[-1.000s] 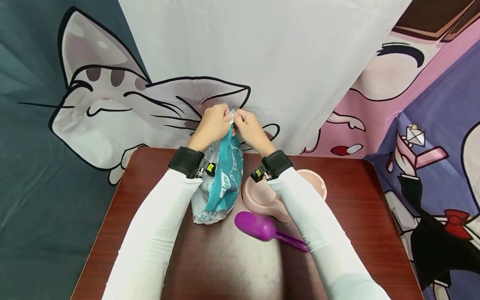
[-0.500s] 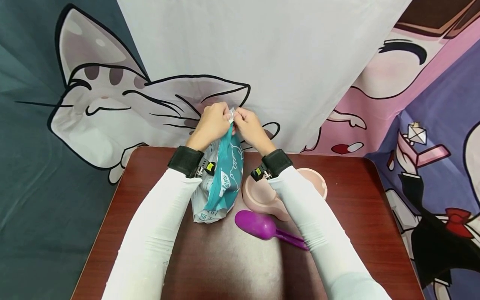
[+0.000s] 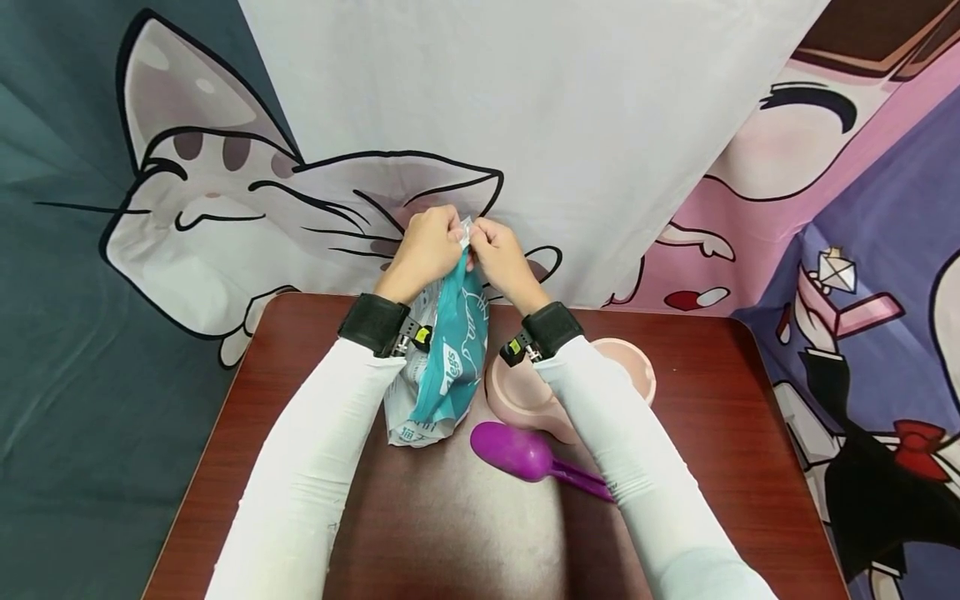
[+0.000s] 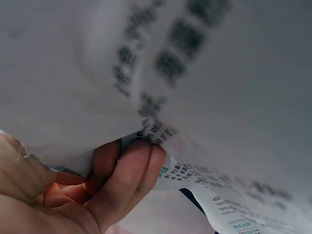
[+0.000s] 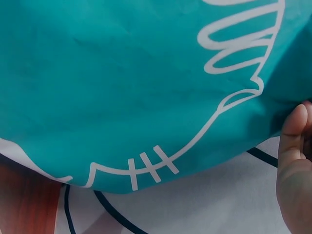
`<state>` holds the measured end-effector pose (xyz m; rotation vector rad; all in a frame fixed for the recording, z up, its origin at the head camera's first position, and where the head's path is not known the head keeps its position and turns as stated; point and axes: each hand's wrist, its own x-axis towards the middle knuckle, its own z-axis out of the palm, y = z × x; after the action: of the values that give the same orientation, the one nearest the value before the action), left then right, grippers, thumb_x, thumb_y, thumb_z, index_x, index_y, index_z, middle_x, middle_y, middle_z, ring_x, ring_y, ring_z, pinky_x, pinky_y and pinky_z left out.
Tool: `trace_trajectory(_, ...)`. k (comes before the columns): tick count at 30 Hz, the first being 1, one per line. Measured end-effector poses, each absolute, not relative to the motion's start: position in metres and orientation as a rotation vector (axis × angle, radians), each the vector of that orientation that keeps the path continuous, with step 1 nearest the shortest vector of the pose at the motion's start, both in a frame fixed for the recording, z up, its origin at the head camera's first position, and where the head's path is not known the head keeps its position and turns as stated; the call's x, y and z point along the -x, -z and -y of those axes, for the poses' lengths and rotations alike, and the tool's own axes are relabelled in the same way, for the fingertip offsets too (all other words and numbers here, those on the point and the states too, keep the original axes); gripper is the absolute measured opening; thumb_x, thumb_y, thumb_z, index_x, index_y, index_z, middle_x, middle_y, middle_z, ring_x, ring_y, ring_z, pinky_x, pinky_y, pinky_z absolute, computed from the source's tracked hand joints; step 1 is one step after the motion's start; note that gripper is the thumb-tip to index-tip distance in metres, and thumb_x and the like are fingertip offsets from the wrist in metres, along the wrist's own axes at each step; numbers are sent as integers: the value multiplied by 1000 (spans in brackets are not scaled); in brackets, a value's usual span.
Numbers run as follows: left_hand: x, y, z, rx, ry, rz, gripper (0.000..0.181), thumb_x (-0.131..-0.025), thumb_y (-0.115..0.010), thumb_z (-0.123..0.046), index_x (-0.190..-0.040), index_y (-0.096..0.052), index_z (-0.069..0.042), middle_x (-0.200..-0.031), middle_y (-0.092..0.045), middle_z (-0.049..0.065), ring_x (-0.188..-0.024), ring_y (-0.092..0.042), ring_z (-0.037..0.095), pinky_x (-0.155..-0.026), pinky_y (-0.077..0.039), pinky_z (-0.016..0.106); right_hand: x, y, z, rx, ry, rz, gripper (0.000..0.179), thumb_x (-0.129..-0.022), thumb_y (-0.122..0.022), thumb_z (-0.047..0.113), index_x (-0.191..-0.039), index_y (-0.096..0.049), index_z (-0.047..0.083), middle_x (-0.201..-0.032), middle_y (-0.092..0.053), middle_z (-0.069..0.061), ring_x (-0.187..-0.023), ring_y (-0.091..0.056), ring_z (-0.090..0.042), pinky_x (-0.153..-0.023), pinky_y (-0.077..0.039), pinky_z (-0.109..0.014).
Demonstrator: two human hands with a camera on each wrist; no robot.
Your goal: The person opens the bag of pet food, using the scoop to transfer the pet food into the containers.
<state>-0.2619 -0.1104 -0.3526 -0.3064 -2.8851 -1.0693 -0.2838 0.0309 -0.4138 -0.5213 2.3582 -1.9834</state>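
Note:
A teal and white printed bag stands upright toward the back of the table, its top gathered between both hands. My left hand pinches the left part of the top edge with curled fingers. Opposite it, my right hand pinches the right part. In the left wrist view, the fingers curl against the bag's white printed side. The right wrist view has the teal side of the bag filling most of it, with part of the right hand at the right edge. The bag's contents are hidden.
A purple scoop lies in front of the bag. Right of the bag sits a pale pink double bowl, partly covered by the right forearm. The brown table meets a printed cloth backdrop behind.

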Motion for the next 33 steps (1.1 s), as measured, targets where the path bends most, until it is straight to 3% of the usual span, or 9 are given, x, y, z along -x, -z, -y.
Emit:
trace_trajectory(10, 261, 352, 110, 293, 1059, 2886, 24, -101, -47, -3, -78, -47, -7, -71, -45, 9, -66, -47, 28, -59, -37, 32, 283, 414, -28, 499, 2031, -2350, 39, -109, -43, 12, -71, -49, 8, -66, -54, -4, -58, -57, -17, -52, -43, -23)
trace_trajectory(23, 261, 351, 109, 288, 1068, 2880, 23, -100, -47, -1, -78, -47, -7, -72, -45, 9, -70, -48, 29, -61, -38, 33, 285, 416, -30, 499, 2060, -2276, 38, -110, -43, 13, -73, -51, 7, -68, -55, -4, -60, -58, -16, -60, -48, -35)
trace_trajectory(33, 261, 353, 109, 299, 1088, 2874, 23, -100, -46, -1, -78, -46, -7, -73, -45, 10, -69, -48, 29, -61, -38, 33, 286, 421, -30, 500, 2130, -2200, 38, -109, -43, 11, -73, -53, 6, -69, -56, -4, -60, -57, -14, -62, -51, -31)
